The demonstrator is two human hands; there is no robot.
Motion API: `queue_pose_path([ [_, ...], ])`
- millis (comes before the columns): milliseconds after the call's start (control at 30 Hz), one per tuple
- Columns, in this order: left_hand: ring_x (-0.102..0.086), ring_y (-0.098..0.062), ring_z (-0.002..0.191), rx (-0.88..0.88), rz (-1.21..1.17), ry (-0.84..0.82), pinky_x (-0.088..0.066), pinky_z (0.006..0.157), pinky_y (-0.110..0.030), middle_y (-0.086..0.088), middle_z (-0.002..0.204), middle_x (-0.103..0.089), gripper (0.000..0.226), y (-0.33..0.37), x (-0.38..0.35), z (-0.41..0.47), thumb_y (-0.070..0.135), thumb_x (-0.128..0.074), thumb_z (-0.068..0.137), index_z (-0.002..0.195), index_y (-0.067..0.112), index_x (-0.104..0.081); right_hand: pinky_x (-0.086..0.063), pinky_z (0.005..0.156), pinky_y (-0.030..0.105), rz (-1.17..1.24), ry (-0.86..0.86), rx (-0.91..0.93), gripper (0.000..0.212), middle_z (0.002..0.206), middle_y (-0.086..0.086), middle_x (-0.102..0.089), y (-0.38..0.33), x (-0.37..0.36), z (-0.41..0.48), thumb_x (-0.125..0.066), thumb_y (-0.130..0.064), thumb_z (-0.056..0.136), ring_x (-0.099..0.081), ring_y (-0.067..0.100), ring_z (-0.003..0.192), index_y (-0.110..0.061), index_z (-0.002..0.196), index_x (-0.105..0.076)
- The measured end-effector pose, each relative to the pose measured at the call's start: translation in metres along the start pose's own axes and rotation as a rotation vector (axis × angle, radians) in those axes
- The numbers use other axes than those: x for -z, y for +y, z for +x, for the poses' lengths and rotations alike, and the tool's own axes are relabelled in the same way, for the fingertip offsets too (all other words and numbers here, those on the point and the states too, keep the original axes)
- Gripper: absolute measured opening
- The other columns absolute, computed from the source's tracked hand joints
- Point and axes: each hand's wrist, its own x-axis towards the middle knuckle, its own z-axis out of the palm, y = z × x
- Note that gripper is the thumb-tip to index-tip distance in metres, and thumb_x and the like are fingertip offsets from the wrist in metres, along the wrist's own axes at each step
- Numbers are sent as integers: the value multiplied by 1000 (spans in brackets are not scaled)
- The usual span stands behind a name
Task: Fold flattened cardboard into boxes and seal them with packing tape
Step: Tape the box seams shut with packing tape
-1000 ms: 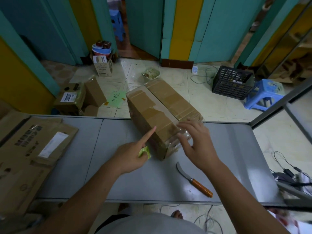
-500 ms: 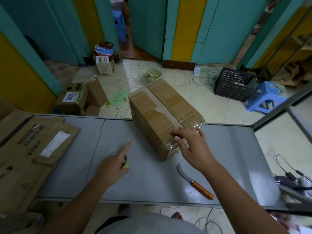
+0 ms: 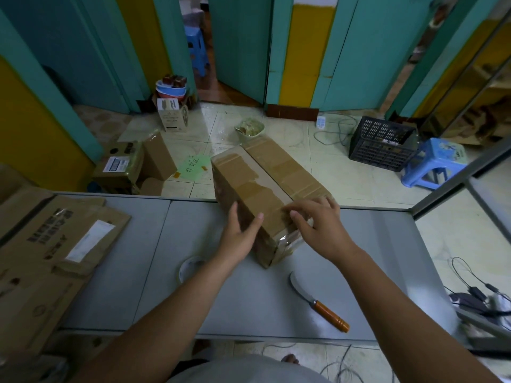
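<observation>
A long brown cardboard box (image 3: 265, 186) lies on the grey table (image 3: 359, 258), its far end past the table's back edge, with clear tape along its top seam and near end. My left hand (image 3: 240, 233) rests flat against the box's left side, fingers straight. Over the top near corner, my right hand (image 3: 318, 225) presses down on the tape with spread fingers. A roll of clear packing tape (image 3: 189, 269) lies flat on the table, just left of my left forearm.
A curved knife with an orange handle (image 3: 318, 302) lies on the table near my right forearm. Flattened cardboard sheets (image 3: 49, 250) are stacked at the table's left end. On the floor beyond stand small boxes (image 3: 121, 167), a black crate (image 3: 383, 143) and a blue stool (image 3: 437, 164).
My left hand set the tape roll down on the table, then came back to the box's left side. My right hand stayed pressing on the box's near end.
</observation>
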Motion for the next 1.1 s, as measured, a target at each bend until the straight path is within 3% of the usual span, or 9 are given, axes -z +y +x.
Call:
queue_pose_path([
  [133,-40,-27,153,29,-45,-8,-42,118,-62,4,170,-35,97,4,-11,8,53,-74,93,165,52,-9,-29,118,53,-58,153,-266,47,150,0,-52,20,6,16,-68,-39,96,-41,27,139,-32,142,-58],
  [200,-39,-29,153,58,-54,-9,-42,117,-64,5,171,-33,91,5,-8,9,46,-72,98,165,53,-10,-42,106,46,67,94,-446,63,149,9,-53,32,8,21,-69,-41,96,-51,25,127,-22,152,-46],
  [300,-47,-30,147,30,-53,-31,-53,106,-62,3,167,-37,80,11,3,8,39,-69,103,165,52,-19,-44,84,26,220,35,-493,72,143,7,-60,41,3,15,-70,-47,96,-60,16,111,-15,155,-43],
  [400,-61,-10,130,-78,-42,2,-56,107,-53,24,138,-63,60,20,20,10,30,-65,106,160,42,-40,-41,65,7,242,41,-484,74,129,1,-65,40,-4,2,-72,-54,91,-60,-3,90,-17,150,-48],
  [467,-64,3,117,-91,-44,22,-59,104,-44,37,113,-69,47,25,34,13,25,-63,107,152,37,-55,-51,77,14,257,6,-487,76,131,3,-62,39,-11,-6,-70,-62,89,-61,1,95,-20,149,-49],
  [567,-66,-11,126,-70,-113,-26,-61,97,-35,26,119,-74,38,22,50,12,13,-56,110,139,34,-66,-57,99,42,309,-26,-522,81,138,10,-58,38,-21,-17,-68,-69,86,-63,23,114,-23,150,-49],
  [833,-57,7,131,-212,102,-20,-49,104,-12,22,141,-64,52,5,49,2,3,-42,112,151,36,-53,-49,88,32,301,39,-513,65,120,3,-45,21,-33,-25,-66,-65,90,-56,4,91,-30,143,-54],
  [967,-55,4,135,-237,108,-45,-48,110,-17,15,147,-61,53,2,51,2,2,-43,112,155,32,-49,-46,83,27,286,14,-504,63,121,5,-47,16,-31,-23,-66,-64,90,-57,6,90,-29,142,-57],
  [1100,-56,-4,138,-233,132,-26,-46,119,-35,10,146,-63,53,7,63,7,-2,-50,108,151,29,-53,-55,95,39,282,9,-511,71,130,6,-46,13,-29,-21,-66,-67,88,-63,22,106,-26,146,-54],
])
